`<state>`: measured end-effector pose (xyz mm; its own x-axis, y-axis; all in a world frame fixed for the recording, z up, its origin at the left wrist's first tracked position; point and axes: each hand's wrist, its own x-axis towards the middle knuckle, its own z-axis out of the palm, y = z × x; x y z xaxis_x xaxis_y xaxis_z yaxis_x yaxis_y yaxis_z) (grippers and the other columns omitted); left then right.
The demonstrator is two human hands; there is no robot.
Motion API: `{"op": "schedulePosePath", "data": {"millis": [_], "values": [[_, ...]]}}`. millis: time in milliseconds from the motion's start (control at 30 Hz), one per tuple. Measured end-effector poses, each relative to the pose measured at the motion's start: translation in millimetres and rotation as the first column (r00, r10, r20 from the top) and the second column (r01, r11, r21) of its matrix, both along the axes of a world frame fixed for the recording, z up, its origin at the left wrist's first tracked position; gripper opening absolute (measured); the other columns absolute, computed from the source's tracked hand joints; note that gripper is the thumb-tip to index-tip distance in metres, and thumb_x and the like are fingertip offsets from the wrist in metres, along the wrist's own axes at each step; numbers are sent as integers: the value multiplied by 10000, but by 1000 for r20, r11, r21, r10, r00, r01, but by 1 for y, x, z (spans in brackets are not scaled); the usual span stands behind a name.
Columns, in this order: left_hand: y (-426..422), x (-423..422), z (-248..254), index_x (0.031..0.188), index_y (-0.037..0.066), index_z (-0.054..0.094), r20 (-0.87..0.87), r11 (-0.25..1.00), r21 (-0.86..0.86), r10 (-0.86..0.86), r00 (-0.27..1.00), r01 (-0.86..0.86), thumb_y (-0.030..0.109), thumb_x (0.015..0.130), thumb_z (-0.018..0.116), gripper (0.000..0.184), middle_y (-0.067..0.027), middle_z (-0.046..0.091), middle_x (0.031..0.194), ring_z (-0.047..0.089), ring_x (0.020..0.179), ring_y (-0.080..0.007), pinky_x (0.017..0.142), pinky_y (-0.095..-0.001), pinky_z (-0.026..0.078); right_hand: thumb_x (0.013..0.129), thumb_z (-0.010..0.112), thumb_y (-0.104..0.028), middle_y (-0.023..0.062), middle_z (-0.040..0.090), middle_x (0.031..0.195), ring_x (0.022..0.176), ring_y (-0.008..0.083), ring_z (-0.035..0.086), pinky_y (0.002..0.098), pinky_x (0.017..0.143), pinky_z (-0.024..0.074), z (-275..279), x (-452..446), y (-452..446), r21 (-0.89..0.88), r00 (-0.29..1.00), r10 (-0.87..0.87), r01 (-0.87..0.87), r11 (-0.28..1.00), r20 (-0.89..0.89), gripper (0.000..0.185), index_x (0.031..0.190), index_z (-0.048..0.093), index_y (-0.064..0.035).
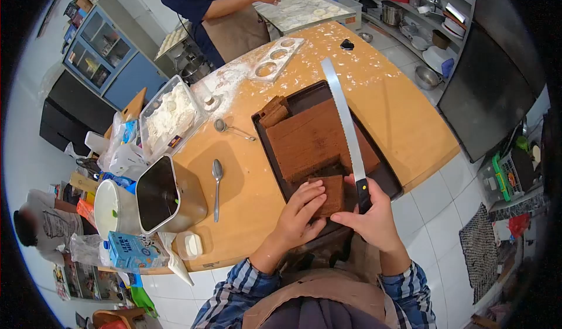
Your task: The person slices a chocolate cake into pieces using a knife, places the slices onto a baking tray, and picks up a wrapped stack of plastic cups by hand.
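A large slab of chocolate cake (307, 137) lies in a dark rectangular tray (385, 181) before me, with a notch cut from its near side. By that notch, my left hand (300, 216) has its fingers and thumb around a cut block of cake (333, 193). My right hand (376, 222) grips the black handle of a serrated bread knife (344, 115). The blade points away from me, raised over the slab's right part. The right thumb reaches to the cut block's near corner. Narrow cake strips (273, 112) rest in the tray's far left corner.
Left on the table are a spoon (217, 189), a small strainer (231, 129), a tub of flour (171, 118), a deep metal tin (190, 194) and a milk carton (136, 251). A white cutter board (278, 60) lies beyond. A co-worker (225, 19) stands across the table.
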<state>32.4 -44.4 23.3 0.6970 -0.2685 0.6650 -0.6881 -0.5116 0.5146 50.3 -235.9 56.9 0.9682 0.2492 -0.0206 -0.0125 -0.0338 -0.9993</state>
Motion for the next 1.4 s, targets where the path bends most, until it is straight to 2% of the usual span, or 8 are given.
{"op": "schedulePosePath", "data": {"millis": [267,367,567,667,767,1000,1333,1400], "values": [[1,2,-1,1094,-2,564,55,981,188,-67,996,55,20,631,742,496,-181,558,1151,526,1141,-359,985,-495,400,648,819,-122,98,652,992,924,160,606,305,803,484,-9,9,2,38,987,66,-73,997,148,595,1146,527,22],[4,2,3,1168,-5,518,100,977,215,-20,995,-2,8,622,742,590,-192,519,1201,500,1168,-358,996,-477,393,666,802,-95,75,651,921,770,131,613,266,678,497,-23,11,8,116,981,2,-25,993,193,578,1157,518,12],[-9,-10,10,1335,-11,342,-482,893,-271,196,854,-358,-1,637,749,809,-178,402,1331,440,1213,-337,1041,-428,342,684,780,-63,15,605,767,471,28,443,178,411,346,4,7,13,234,969,-113,164,958,-218,599,1200,481,-3],[2,-21,3,1349,4,323,-694,613,-713,-544,472,-342,136,752,711,724,-187,437,1317,470,1177,-331,1023,-423,363,684,777,-52,47,623,836,599,66,541,206,519,441,1,4,10,184,981,-65,99,978,-184,596,1200,484,4],[12,-14,-6,1357,11,323,-171,57,-878,-965,201,-475,321,842,600,662,-179,447,1328,487,1176,-314,1033,-409,358,672,788,-57,80,629,932,791,115,592,260,676,491,-11,2,14,127,999,-39,35,991,23,610,1204,495,1],[0,-10,-2,1324,51,405,-561,368,-781,-769,306,-505,493,854,550,662,-149,493,1299,496,1178,-294,965,-452,431,618,824,-115,166,596,1093,986,242,594,313,858,463,-9,-1,14,-139,906,65,-7,990,418,693,1203,490,45],[9,-10,-25,1313,66,413,-145,-75,-947,-766,626,-311,450,750,714,745,-121,496,1278,465,1210,-305,977,-469,436,842,583,-63,190,614,1018,870,271,624,336,765,482,0,-53,-33,-159,992,-119,125,979,44,410,1209,471,80],[9,-10,-32,1318,65,399,-68,-138,-957,-749,659,-255,427,724,750,780,-115,489,1280,469,1205,-301,989,-466,433,855,563,-54,186,618,959,809,274,621,330,737,485,-12,-65,-37,-260,977,-60,113,959,204,386,1204,471,82]]}}
